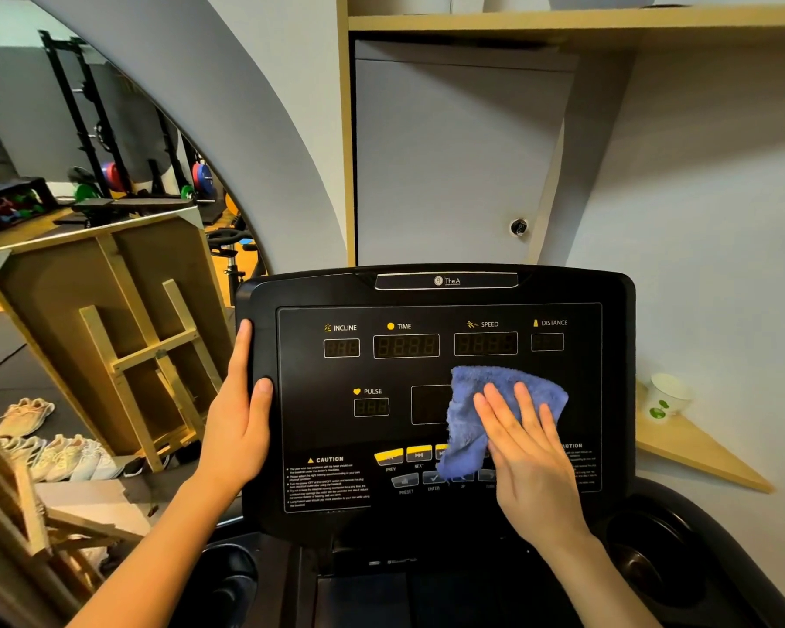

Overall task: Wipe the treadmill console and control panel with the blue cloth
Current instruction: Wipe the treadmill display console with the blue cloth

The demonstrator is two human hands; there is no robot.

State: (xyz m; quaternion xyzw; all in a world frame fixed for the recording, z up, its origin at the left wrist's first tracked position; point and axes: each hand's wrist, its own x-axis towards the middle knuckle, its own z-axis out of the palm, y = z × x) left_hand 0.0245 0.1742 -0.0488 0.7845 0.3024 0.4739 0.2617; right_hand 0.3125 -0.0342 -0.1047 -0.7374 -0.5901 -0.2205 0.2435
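Note:
The black treadmill console (318, 428) fills the middle of the view, its displays dark under the labels INCLINE, TIME, SPEED, DISTANCE and PULSE. A blue cloth (472, 401) lies flat on the panel right of centre, covering part of the middle display and some yellow and grey buttons (404, 455). My right hand (526, 451) presses flat on the cloth with fingers spread. My left hand (241, 414) grips the console's left edge, thumb on the front face.
A grey cabinet door with a lock (519, 227) stands behind the console under a wooden shelf. A white cup (667, 394) sits on a wooden corner ledge at right. Cup holders (644, 550) flank the console. Wooden frames and several shoes (60, 451) lie at left.

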